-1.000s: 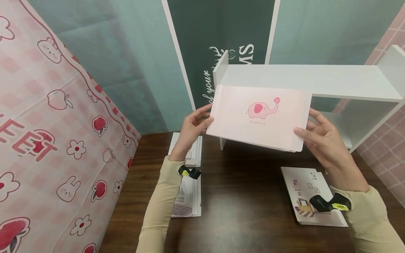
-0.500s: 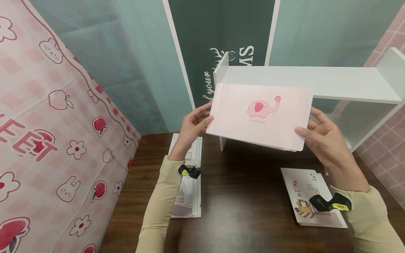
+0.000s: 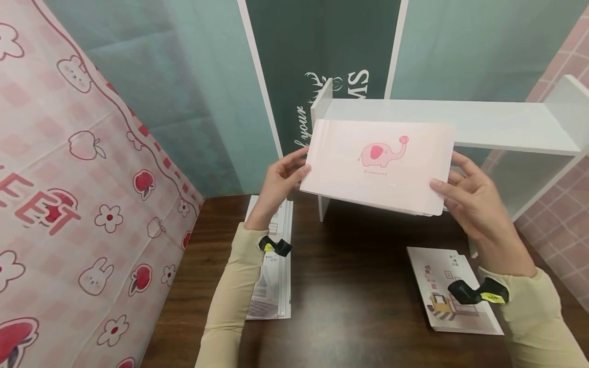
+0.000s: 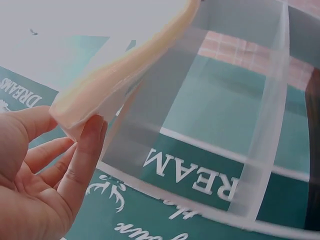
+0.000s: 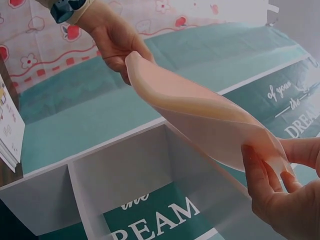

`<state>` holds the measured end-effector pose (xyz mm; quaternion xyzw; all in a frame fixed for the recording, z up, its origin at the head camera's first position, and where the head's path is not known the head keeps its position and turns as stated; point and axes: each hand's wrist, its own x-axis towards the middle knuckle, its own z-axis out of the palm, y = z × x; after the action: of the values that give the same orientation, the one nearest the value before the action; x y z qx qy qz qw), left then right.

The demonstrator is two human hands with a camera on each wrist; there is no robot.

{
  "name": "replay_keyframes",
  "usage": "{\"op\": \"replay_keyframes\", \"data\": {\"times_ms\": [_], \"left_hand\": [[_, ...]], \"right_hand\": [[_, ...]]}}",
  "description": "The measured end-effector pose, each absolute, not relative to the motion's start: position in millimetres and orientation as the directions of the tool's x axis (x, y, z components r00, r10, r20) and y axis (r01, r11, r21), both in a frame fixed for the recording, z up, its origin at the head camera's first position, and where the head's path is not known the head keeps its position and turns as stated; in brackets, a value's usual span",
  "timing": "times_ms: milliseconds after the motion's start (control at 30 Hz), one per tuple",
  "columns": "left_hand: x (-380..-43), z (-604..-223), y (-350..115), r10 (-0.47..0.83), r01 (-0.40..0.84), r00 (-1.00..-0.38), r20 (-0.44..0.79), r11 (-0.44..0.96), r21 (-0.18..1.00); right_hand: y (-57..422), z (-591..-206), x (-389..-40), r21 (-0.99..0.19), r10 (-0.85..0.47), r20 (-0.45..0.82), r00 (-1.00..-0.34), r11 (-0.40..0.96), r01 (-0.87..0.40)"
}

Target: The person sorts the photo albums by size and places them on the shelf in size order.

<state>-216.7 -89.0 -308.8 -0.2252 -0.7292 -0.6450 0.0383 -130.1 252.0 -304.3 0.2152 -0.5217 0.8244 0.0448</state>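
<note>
A pale pink notebook (image 3: 340, 168) with an elephant drawing on its cover is held up in front of the white shelf. My left hand (image 3: 282, 179) pinches its left edge, thumb on the cover and fingers behind. At the opposite edge my right hand (image 3: 474, 199) grips it the same way, near the lower corner. From the right wrist view, the notebook (image 5: 195, 102) bows along its length, its cream page edges showing between the covers. The left wrist view has the thumb and fingertips of my left hand (image 4: 45, 175) at one corner of it.
The white shelf (image 3: 488, 120) stands at the back right of the brown wooden table (image 3: 349, 291). More booklets (image 3: 273, 291) lie at the left, partly under my left forearm. A small stack of booklets (image 3: 453, 291) lies beside my right wrist. A patterned pink cloth (image 3: 101, 225) hangs at the left.
Both hands keep hold of the pink notebook, which has risen very slightly in the head view. The shelf and table have shifted a little downward there.
</note>
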Motion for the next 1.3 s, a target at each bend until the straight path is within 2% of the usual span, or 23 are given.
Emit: {"op": "replay_keyframes", "data": {"times_ms": [233, 467, 667, 800, 1067, 1300], "left_hand": [[-215, -304, -90, 0.297, 0.4, -0.888, 0.352, 0.118, 0.909], [-202, -286, -91, 0.359, 0.397, -0.87, 0.339, 0.099, 0.912], [-193, -278, -92, 0.39, 0.39, -0.861, 0.326, 0.097, 0.915], [-199, -284, -94, 0.41, 0.389, -0.85, 0.331, 0.065, 0.919], [-203, -289, -94, 0.47, 0.426, -0.786, 0.402, -0.06, 0.903], [-202, -289, -93, 0.49, 0.415, -0.762, 0.423, -0.132, 0.9]], "right_hand": [[248, -303, -131, -0.839, -0.116, 0.414, -0.903, -0.433, -0.329], [245, -301, -132, -0.814, -0.031, 0.46, -0.887, -0.414, -0.408], [241, -301, -132, -0.814, -0.002, 0.518, -0.855, -0.309, -0.493], [239, -300, -131, -0.826, 0.01, 0.511, -0.86, -0.271, -0.494], [239, -292, -124, -0.805, -0.092, 0.511, -0.855, -0.4, -0.438], [238, -290, -122, -0.793, -0.16, 0.574, -0.803, -0.354, -0.495]]}}
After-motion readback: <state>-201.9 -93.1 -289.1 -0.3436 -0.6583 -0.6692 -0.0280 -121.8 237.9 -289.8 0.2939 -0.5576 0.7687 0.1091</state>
